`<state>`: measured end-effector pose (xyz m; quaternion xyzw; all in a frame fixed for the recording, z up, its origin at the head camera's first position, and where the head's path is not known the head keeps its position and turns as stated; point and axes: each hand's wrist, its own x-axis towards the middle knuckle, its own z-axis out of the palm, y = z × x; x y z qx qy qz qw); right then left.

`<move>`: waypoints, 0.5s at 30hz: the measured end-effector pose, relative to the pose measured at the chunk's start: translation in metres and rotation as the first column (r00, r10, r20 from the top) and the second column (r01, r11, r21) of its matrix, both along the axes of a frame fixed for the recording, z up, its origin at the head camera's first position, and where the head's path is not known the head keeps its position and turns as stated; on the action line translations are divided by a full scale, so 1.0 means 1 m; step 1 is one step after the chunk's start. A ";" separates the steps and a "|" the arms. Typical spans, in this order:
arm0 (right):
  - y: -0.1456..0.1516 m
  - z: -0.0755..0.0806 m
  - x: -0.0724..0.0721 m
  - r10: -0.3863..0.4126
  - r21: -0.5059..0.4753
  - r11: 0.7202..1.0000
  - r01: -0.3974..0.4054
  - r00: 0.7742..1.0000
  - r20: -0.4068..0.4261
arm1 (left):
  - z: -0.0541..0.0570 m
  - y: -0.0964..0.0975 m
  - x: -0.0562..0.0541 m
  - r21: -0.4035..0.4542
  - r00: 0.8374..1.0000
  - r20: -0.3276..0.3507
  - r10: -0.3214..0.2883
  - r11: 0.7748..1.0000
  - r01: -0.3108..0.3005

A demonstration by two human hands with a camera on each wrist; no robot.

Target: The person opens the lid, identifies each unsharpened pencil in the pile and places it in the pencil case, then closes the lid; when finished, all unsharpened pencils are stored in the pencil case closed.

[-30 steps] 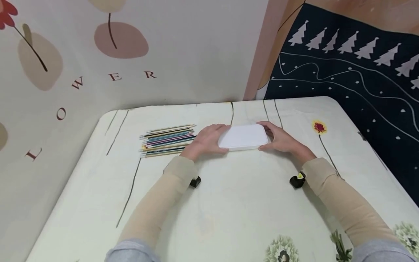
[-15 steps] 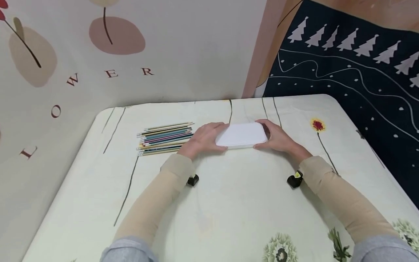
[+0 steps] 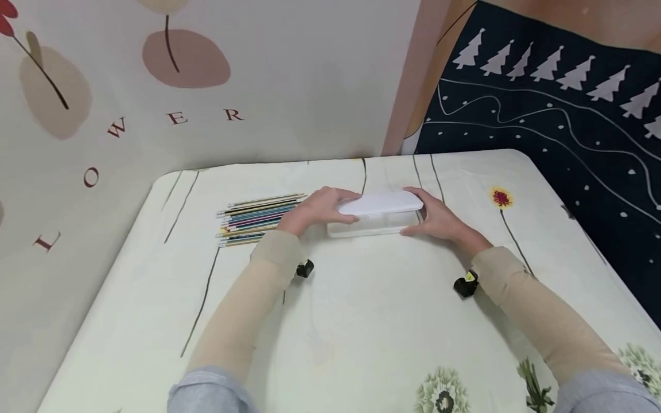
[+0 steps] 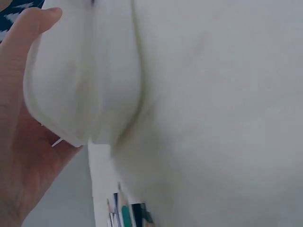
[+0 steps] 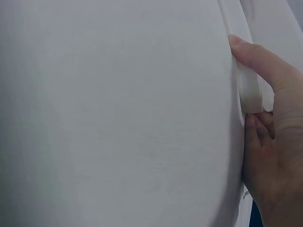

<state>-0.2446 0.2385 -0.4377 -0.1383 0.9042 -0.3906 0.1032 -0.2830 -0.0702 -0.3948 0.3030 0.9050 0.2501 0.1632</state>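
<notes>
A white plastic pencil box rests on the cloth with its lid point(image 3: 379, 202) raised off the translucent base point(image 3: 372, 227), the lid's left end the higher. My left hand point(image 3: 326, 207) grips the lid's left end, thumb at the front edge and fingers behind. In the left wrist view this hand point(image 4: 28, 123) curls round the lid point(image 4: 57, 85). At the right end, my right hand point(image 3: 438, 219) holds the box, its thumb low against the base. The right wrist view has that hand point(image 5: 277, 118) pinching the box end point(image 5: 248, 87).
Several pencils point(image 3: 258, 218) lie side by side just left of the box, partly behind my left wrist. A floral white cloth point(image 3: 361, 321) covers the table. A pale printed wall covering point(image 3: 310, 86) and a dark tree-patterned cloth point(image 3: 537, 115) hang behind and to the right.
The lid has come up off the base with my left hand, which rose slightly, and the base's front wall now shows. My right hand has stayed at the right end.
</notes>
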 end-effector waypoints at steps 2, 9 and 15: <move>0.001 -0.001 0.000 0.003 -0.021 1.000 -0.003 1.000 0.006 | 0.003 -0.002 -0.001 0.130 0.998 0.041 0.040 0.991 -0.045; 0.002 -0.004 0.001 -0.009 -0.040 0.999 0.009 1.000 0.003 | 0.012 -0.018 -0.001 0.416 0.975 0.034 0.219 0.884 -0.213; 0.000 -0.003 0.004 -0.012 -0.133 0.991 0.017 0.999 0.038 | 0.015 -0.026 -0.005 0.514 0.920 -0.064 0.386 0.803 -0.301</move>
